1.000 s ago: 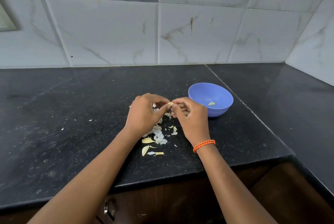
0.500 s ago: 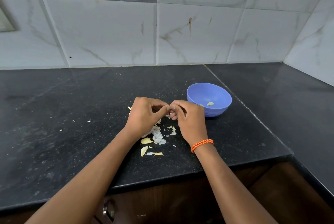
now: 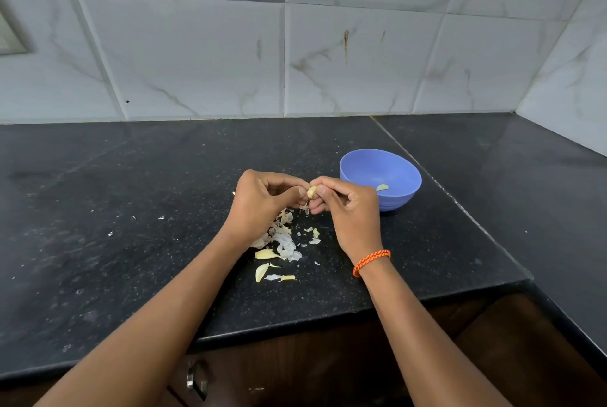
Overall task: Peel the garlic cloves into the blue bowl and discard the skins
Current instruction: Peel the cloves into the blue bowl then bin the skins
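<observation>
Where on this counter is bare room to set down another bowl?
Free: the dark counter left of the left hand, a few flecks only, and the slab right of the seam beyond the blue bowl. Crowded: the skin pile under both hands, up to the right hand.

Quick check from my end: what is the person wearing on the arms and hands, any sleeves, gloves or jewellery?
Both forearms are bare, no sleeves in view, and no gloves. The right hand has an orange braided cord band wound round its wrist. The left hand and its wrist show no band or watch. No rings are visible.
</observation>
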Demonstrator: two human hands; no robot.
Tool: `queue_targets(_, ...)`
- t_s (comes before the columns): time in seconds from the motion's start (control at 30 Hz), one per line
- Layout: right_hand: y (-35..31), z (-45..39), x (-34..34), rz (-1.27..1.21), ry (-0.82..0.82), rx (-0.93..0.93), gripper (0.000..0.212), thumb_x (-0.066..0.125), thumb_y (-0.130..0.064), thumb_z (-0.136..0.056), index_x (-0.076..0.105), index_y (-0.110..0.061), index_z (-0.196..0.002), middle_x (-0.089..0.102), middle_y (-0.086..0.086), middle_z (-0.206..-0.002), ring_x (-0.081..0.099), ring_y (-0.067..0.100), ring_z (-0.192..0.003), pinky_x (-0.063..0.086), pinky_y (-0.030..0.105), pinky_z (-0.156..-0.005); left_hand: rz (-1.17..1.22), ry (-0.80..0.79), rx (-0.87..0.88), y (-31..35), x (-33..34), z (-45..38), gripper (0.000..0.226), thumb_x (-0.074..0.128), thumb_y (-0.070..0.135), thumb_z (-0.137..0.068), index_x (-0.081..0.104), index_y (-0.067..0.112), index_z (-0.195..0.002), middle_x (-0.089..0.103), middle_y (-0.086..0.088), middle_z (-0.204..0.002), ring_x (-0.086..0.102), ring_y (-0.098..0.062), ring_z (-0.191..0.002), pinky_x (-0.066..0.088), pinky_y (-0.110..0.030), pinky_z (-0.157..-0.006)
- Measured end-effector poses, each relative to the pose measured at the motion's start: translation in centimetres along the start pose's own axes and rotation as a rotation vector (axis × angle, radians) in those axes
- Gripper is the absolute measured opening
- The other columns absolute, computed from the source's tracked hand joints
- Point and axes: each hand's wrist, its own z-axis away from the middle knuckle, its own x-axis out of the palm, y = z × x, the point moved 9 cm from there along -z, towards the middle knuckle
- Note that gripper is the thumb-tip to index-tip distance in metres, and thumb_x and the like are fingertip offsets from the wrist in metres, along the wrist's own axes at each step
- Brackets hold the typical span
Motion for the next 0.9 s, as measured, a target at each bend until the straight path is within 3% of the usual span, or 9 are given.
queue_targets(0.17, 0.7, 0.0, 0.0, 0.01, 0.021, 0.047, 0.013, 0.069, -0.004, -0.101, 0.08, -0.003, -0.108, 0.08, 0.003, -0.084, 0.078, 0.016, -0.071, 0.064, 0.027, -0.071, -0.063, -0.001, 0.0, -0.2, 0.1, -0.1, 0.013, 0.077, 0.002, -0.097, 0.085, 0.006, -0.106, 0.083, -0.006, -0.092, 0.081, -0.028, -0.087, 0.068, -0.045, -0.085)
queue_targets(0.33, 1.1, 0.1, -0.2, -0.03, 0.041, 0.096, 0.006, 0.072, -0.003, -0.098, 0.076, -0.004, -0.103, 0.08, 0.006, -0.083, 0.078, 0.019, -0.07, 0.064, 0.027, -0.068, -0.132, -0.047, -0.005, -0.3, 0.8, -0.2, 0.027, 0.071, -0.005, -0.098, 0.085, 0.012, -0.113, 0.084, 0.0, -0.099, 0.081, -0.022, -0.093, 0.066, -0.045, -0.09)
queue_targets(0.43, 1.2, 0.1, -0.4, -0.005, 0.072, 0.086, 0.005, 0.072, -0.006, -0.099, 0.076, -0.006, -0.102, 0.08, 0.004, -0.083, 0.078, 0.018, -0.071, 0.065, 0.029, -0.07, -0.11, -0.065, -0.017, -0.4, 0.9, -0.2, 0.022, 0.076, 0.001, -0.098, 0.084, 0.013, -0.113, 0.084, -0.001, -0.101, 0.081, -0.025, -0.094, 0.066, -0.048, -0.091)
queue_targets(0.7, 1.3, 0.0, -0.1, 0.022, 0.033, 0.064, 0.017, 0.075, -0.006, -0.095, 0.08, -0.014, -0.108, 0.08, -0.003, -0.094, 0.077, 0.015, -0.089, 0.066, 0.035, -0.081, -0.152, -0.05, -0.04, -0.9, 0.7, -0.2, 0.007, 0.082, 0.008, -0.095, 0.085, 0.009, -0.101, 0.082, -0.007, -0.084, 0.079, -0.03, -0.074, 0.068, -0.043, -0.075)
queue_targets(0.83, 1.3, 0.0, 0.0, 0.042, 0.042, 0.061, 0.022, 0.078, -0.006, -0.093, 0.079, -0.016, -0.112, 0.078, -0.003, -0.091, 0.077, 0.015, -0.085, 0.066, 0.035, -0.078, -0.136, -0.059, -0.046, -0.9, 0.9, -0.1, 0.009, 0.078, 0.011, -0.099, 0.085, 0.008, -0.104, 0.082, -0.009, -0.085, 0.08, -0.031, -0.076, 0.067, -0.04, -0.074)
queue_targets(0.9, 1.3, 0.0, -0.2, 0.025, 0.057, 0.059, 0.013, 0.08, -0.008, -0.094, 0.079, -0.011, -0.106, 0.079, -0.002, -0.087, 0.077, 0.015, -0.077, 0.066, 0.032, -0.072, -0.086, -0.053, -0.051, -0.7, 0.8, -0.1, 0.01, 0.077, 0.008, -0.098, 0.084, 0.005, -0.105, 0.082, -0.012, -0.086, 0.08, -0.033, -0.078, 0.067, -0.038, -0.074)
